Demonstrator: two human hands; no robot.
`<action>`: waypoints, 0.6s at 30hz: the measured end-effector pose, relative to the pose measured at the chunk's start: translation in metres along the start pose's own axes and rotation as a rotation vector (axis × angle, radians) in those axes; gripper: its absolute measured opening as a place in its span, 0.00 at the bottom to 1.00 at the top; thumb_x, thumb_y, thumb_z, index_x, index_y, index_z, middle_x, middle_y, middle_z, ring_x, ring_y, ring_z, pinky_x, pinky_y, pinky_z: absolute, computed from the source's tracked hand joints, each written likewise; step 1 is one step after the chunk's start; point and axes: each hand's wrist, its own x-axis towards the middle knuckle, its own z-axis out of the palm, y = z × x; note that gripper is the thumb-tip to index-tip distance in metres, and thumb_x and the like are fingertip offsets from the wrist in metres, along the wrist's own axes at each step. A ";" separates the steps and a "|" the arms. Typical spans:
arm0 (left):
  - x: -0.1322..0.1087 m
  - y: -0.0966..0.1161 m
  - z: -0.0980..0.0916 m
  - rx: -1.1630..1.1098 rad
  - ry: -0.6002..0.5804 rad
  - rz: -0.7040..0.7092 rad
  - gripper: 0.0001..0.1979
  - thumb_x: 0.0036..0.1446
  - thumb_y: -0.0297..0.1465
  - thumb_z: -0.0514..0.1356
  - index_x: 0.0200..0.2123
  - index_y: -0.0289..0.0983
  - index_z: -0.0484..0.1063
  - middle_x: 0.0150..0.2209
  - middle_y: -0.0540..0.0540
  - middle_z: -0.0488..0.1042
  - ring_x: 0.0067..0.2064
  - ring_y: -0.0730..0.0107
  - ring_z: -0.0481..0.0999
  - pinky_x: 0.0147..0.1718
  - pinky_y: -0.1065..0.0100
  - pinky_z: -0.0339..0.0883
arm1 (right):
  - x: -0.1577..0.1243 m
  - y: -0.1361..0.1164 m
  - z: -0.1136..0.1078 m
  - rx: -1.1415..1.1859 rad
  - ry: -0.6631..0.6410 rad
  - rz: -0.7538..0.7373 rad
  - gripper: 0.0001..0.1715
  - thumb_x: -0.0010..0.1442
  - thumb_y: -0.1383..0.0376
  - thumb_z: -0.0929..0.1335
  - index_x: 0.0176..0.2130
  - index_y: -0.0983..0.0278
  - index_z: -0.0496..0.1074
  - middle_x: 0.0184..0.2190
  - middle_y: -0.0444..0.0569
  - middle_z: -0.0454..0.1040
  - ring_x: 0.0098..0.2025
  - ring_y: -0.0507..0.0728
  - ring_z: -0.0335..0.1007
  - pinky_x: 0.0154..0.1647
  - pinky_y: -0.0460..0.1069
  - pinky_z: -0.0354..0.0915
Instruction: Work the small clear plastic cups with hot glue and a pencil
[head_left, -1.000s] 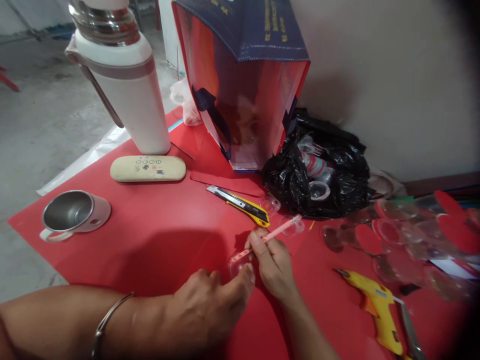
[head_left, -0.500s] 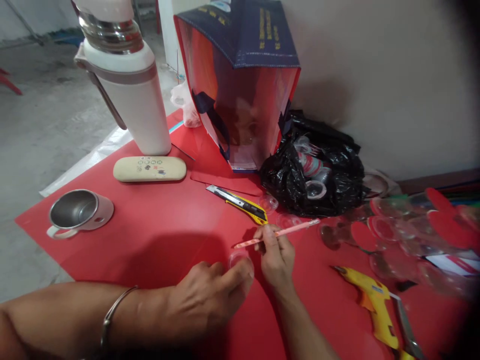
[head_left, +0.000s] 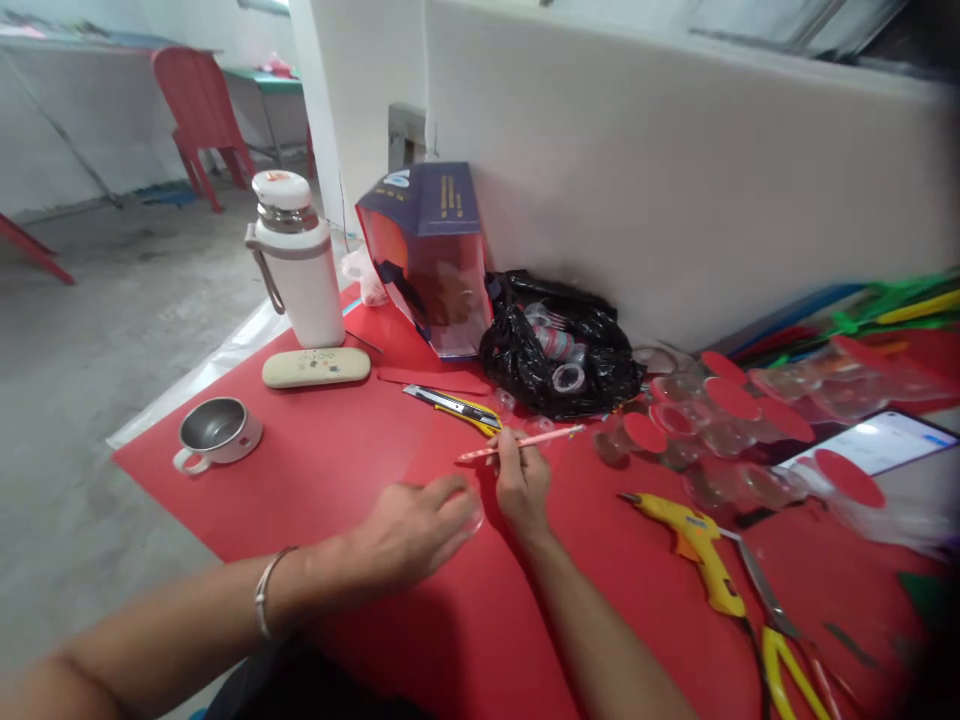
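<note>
My right hand (head_left: 520,482) is closed around a pink pencil (head_left: 551,436), its tip pointing left just above the red tabletop (head_left: 315,480). My left hand (head_left: 420,530), with a bangle at the wrist, has its fingers curled over a small clear round plastic piece (head_left: 475,516). Most of that piece is hidden by the fingers, and the hand is slightly blurred. Beyond the pencil lies a yellow utility knife (head_left: 454,406) with its blade out. A few small clear plastic discs partly show near the knife handle.
At the left stand a steel-lined mug (head_left: 221,430), a cream case (head_left: 316,367) and a white flask (head_left: 304,275). Behind are a dark blue bag (head_left: 439,215) and a black plastic bag (head_left: 517,350). Rightward lie a yellow glue gun (head_left: 694,540), scissors (head_left: 784,640), clear cups with red discs (head_left: 731,398) and a phone (head_left: 885,440).
The camera has tilted up and back, so more of the room, the phone and the scissors show. My left fingers now cover more of the clear piece. The pencil stays in my right hand.
</note>
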 end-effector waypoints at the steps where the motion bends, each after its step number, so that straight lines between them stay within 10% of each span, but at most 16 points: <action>1: -0.008 0.001 -0.006 0.005 0.035 -0.033 0.10 0.68 0.33 0.52 0.45 0.38 0.70 0.46 0.44 0.79 0.34 0.68 0.81 0.25 0.71 0.70 | 0.000 0.000 0.000 -0.005 0.007 -0.014 0.28 0.69 0.47 0.61 0.28 0.63 0.70 0.19 0.41 0.68 0.22 0.52 0.64 0.27 0.47 0.61; 5: -0.044 0.002 -0.018 -0.025 0.110 -0.337 0.13 0.61 0.34 0.61 0.49 0.41 0.70 0.47 0.45 0.80 0.43 0.63 0.82 0.33 0.70 0.72 | 0.001 0.001 0.001 -0.002 0.013 -0.053 0.28 0.68 0.47 0.61 0.27 0.63 0.71 0.19 0.42 0.68 0.22 0.52 0.65 0.27 0.48 0.62; 10: -0.060 0.004 -0.016 -0.095 0.011 -0.680 0.16 0.54 0.33 0.65 0.47 0.42 0.72 0.31 0.53 0.79 0.28 0.70 0.77 0.28 0.70 0.68 | 0.001 0.001 0.002 0.015 0.023 -0.068 0.26 0.68 0.48 0.62 0.28 0.63 0.72 0.19 0.41 0.68 0.23 0.52 0.65 0.28 0.48 0.62; 18: -0.060 0.001 -0.007 -0.115 0.082 -0.598 0.13 0.55 0.33 0.64 0.45 0.43 0.73 0.44 0.51 0.80 0.27 0.74 0.75 0.28 0.71 0.67 | 0.002 0.005 0.002 -0.034 0.022 -0.068 0.27 0.69 0.48 0.61 0.28 0.63 0.72 0.20 0.42 0.69 0.23 0.53 0.67 0.28 0.48 0.63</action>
